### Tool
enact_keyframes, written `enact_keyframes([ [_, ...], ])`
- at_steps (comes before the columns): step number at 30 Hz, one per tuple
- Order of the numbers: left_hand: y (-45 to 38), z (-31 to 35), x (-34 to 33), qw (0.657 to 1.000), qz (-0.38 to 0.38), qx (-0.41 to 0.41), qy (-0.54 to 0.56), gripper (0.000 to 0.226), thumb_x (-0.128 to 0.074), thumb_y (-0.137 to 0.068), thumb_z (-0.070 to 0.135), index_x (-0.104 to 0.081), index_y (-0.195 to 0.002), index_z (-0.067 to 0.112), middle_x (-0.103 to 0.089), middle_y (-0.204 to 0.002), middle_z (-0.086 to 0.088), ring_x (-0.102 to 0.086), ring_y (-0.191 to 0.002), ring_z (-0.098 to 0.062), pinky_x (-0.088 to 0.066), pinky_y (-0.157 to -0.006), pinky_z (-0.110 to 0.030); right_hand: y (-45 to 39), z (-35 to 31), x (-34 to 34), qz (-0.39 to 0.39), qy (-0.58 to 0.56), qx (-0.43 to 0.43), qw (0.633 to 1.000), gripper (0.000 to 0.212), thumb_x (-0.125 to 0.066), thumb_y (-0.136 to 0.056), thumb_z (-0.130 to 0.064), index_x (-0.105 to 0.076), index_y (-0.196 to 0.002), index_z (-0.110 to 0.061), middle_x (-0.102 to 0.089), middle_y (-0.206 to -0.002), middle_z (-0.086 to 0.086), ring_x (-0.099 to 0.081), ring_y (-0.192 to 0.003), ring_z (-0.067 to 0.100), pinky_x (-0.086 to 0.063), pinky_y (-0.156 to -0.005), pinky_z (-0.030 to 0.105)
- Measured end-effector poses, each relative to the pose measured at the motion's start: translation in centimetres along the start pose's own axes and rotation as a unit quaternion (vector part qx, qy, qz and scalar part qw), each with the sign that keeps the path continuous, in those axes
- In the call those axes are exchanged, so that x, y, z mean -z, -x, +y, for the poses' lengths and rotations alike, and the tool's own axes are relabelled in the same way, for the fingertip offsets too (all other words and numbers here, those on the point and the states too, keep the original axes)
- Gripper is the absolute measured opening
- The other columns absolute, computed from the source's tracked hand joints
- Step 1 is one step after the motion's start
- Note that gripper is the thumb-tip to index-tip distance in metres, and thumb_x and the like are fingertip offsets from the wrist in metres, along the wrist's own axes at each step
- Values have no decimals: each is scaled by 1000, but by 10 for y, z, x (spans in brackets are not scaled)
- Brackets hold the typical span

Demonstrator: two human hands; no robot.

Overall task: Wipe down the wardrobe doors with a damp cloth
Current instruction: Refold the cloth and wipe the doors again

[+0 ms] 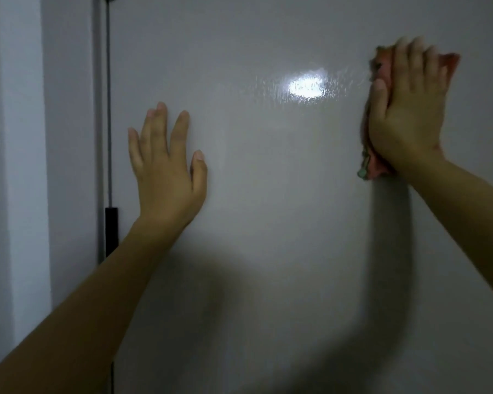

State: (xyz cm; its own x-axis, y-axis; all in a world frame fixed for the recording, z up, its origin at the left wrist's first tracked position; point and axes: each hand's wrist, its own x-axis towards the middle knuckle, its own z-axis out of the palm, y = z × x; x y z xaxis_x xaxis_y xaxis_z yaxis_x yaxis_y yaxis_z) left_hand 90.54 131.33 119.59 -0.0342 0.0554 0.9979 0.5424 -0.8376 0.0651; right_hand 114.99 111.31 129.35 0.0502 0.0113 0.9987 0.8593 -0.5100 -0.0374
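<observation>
A glossy grey-white wardrobe door (282, 194) fills most of the head view. My right hand (407, 109) presses a pink-orange cloth (370, 157) flat against the door at the upper right, fingers straight; the cloth shows around the fingertips and below the palm. My left hand (165, 166) rests flat on the door at the left, fingers spread. A bright light reflection with wet streaks (306, 86) lies between the two hands.
The door's left edge has a thin grey vertical rail (108, 109) with a black fitting (111, 231). Left of it stands a pale wall or side panel (17, 166).
</observation>
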Motion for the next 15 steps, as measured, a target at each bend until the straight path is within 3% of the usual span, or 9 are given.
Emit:
enact_keyframes([
  [2,5,14,-1,1000,2,23,6,56,-31,-95,31,-32,-145,7,-21,-154,-20,-14,-144,-32,1,-117,-50,16,-27,-7,18,-4,-37,999,62,-16,-99,-41,-12,-152,-9,-10,-159,14,-6,-146,32,-5,-119,47],
  [3,9,26,-3,1000,3,25,9,56,-31,-95,32,-33,-145,7,-21,-154,-20,-15,-144,-32,1,-117,-50,35,-39,-11,11,-9,-1,1000,61,-18,-99,-41,-13,-152,-10,-10,-159,12,-7,-146,31,-5,-119,47],
  [5,16,54,-10,1000,3,17,14,56,-34,-93,33,-37,-143,9,-25,-153,-20,-20,-143,-32,-2,-116,-51,84,-52,-13,-46,-15,141,989,61,-22,-99,-40,-14,-152,-13,-7,-159,8,-5,-147,27,-5,-119,47],
  [7,22,84,-18,1000,-9,10,22,56,-37,-92,34,-39,-142,10,-29,-152,-19,-23,-142,-31,-4,-116,-51,111,-35,-7,-83,-13,290,953,59,-26,-99,-40,-18,-151,-14,-11,-158,7,-7,-147,25,-8,-119,46],
  [9,29,110,-24,1000,-19,-2,24,56,-41,-90,34,-41,-142,11,-32,-150,-18,-27,-141,-31,-7,-116,-51,100,1,0,-88,-8,352,932,57,-29,-99,-39,-24,-150,-14,-18,-157,8,-12,-146,25,-11,-119,45],
  [11,37,132,-28,999,-22,-16,23,57,-45,-89,35,-43,-141,11,-35,-149,-18,-31,-139,-31,-9,-115,-51,74,39,9,-80,5,300,951,57,-30,-98,-38,-23,-150,-15,-21,-156,10,-14,-146,26,-8,-119,43],
  [15,46,167,-36,1000,-10,-13,3,59,-47,-88,38,-45,-141,12,-39,-146,-18,-36,-136,-33,-12,-113,-51,36,84,18,-30,16,83,996,58,-23,-99,-37,-17,-151,-13,-17,-158,12,-11,-146,28,-3,-119,42],
])
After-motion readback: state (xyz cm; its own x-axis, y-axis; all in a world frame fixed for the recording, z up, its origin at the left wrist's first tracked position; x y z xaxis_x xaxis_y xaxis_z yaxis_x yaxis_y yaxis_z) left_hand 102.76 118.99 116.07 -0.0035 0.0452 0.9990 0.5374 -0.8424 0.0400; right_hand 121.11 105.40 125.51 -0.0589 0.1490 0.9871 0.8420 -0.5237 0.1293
